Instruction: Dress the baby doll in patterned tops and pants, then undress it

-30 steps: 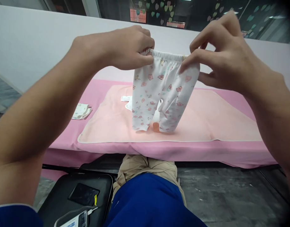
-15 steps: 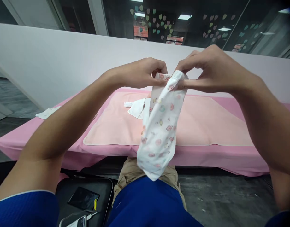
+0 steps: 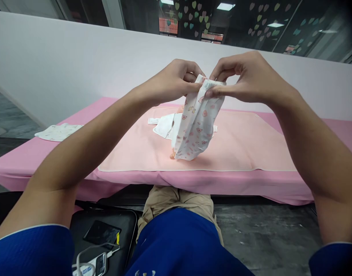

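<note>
Hanging over the peach mat (image 3: 250, 145), the small printed trousers (image 3: 197, 126) are clamped at the waistband by the grip of left hand (image 3: 183, 80) and right hand (image 3: 243, 78). They partly hide a white garment (image 3: 163, 127); the mat spreads wide to their right, bordered on the near side by the pink worktop's (image 3: 221, 182) edge.

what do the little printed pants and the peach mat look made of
Printed pants: probably soft cotton knit, matte; thin cloth hanging in loose folds. Peach mat: likely fabric, perhaps brushed, as its surface shows no shine; exact fibre unclear.
</note>
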Tool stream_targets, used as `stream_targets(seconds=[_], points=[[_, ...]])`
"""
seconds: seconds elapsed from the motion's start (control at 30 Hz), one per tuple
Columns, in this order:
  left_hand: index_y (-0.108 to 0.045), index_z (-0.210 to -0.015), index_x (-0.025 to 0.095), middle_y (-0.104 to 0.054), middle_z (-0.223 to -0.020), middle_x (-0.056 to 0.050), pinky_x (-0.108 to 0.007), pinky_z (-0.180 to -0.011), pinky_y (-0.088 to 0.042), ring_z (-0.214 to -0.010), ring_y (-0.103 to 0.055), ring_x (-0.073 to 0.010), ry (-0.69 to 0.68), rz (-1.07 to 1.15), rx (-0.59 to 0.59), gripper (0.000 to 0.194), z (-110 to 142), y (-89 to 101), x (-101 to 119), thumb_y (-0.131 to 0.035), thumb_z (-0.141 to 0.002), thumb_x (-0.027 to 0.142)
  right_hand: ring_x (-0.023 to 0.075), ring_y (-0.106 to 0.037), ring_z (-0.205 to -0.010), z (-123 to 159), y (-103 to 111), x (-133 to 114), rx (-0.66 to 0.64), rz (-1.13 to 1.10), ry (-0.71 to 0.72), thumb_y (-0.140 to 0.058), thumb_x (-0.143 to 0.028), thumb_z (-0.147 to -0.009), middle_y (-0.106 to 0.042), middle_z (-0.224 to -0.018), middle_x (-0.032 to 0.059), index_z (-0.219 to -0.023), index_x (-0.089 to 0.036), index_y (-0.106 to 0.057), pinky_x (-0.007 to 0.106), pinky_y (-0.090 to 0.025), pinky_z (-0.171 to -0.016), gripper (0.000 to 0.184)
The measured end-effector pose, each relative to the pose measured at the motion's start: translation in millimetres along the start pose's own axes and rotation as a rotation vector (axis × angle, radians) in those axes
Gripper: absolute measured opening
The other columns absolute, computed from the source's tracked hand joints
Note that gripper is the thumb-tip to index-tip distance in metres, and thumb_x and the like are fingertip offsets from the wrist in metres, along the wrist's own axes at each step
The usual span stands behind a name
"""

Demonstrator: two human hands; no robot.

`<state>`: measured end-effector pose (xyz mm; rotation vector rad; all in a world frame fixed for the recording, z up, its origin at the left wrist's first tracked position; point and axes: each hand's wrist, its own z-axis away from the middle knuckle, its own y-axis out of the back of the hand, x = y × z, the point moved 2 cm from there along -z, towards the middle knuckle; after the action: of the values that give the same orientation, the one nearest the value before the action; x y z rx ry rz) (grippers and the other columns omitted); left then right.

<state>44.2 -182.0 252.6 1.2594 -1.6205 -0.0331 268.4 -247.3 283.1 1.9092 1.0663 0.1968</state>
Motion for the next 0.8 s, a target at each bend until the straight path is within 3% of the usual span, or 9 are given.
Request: stream_targets(seconds=[0.2, 0.33, 0.43, 0.67, 0.8], points=[[-0.068, -0.102, 0.024, -0.078, -0.092, -0.006, -0.044, -0.080, -0.052, -0.080, -0.062, -0.0182, -0.003, 0.003, 0.084, 0.051, -5, 10.4, -12, -0.091, -0.087, 0.067, 0.0188, -0.072, -0.096, -5, -1, 5, -0.024, -0.160, 0.077, -0.095, -0.054, -0.089, -0.080, -0.102, 0.0007, -0.099, -0.023, -0.081, 0.040, -0.058, -0.087, 0.036], [-0.065, -0.096, 0.026, -0.078, -0.090, -0.005, -0.053, -0.084, -0.055, -0.082, -0.065, -0.0214, 0.007, 0.003, 0.077, 0.048, -5, 10.9, -10, -0.097, -0.082, 0.060, 0.0218, -0.071, -0.094, -8, -3, 1, 0.003, -0.109, 0.087, -0.094, -0.070, -0.084, -0.079, -0.101, -0.0009, -0.099, -0.031, -0.083, 0.046, -0.057, -0.085, 0.042], [-0.066, -0.097, 0.026, -0.081, -0.093, -0.006, -0.058, -0.088, -0.057, -0.088, -0.070, -0.0250, 0.028, -0.004, 0.069, 0.045, -3, 8.4, -3, -0.099, -0.081, 0.053, 0.0213, -0.069, -0.089, -11, -7, -2, 0.075, 0.002, 0.067, -0.095, -0.072, -0.080, -0.080, -0.096, -0.0003, -0.094, -0.030, -0.083, 0.045, -0.055, -0.082, 0.046], [-0.070, -0.095, 0.018, -0.080, -0.110, -0.011, -0.053, -0.107, -0.058, -0.104, -0.074, -0.0230, 0.015, 0.184, 0.037, 0.018, -2, 5.5, 4, -0.081, -0.095, 0.032, 0.0164, -0.069, -0.082, -21, -10, -1, 0.366, 0.124, 0.057, -0.103, -0.042, -0.079, -0.080, -0.091, 0.0009, -0.091, -0.020, -0.081, 0.035, -0.053, -0.074, 0.033], [-0.067, -0.101, 0.017, -0.076, -0.107, -0.010, -0.048, -0.105, -0.060, -0.102, -0.072, -0.0215, 0.025, 0.162, 0.115, 0.021, -4, 8.3, 0, -0.082, -0.092, 0.028, 0.0132, -0.065, -0.082, -25, -6, -1, 0.307, 0.168, 0.034, -0.103, -0.033, -0.078, -0.079, -0.089, -0.0024, -0.092, -0.020, -0.083, 0.032, -0.051, -0.077, 0.028]])
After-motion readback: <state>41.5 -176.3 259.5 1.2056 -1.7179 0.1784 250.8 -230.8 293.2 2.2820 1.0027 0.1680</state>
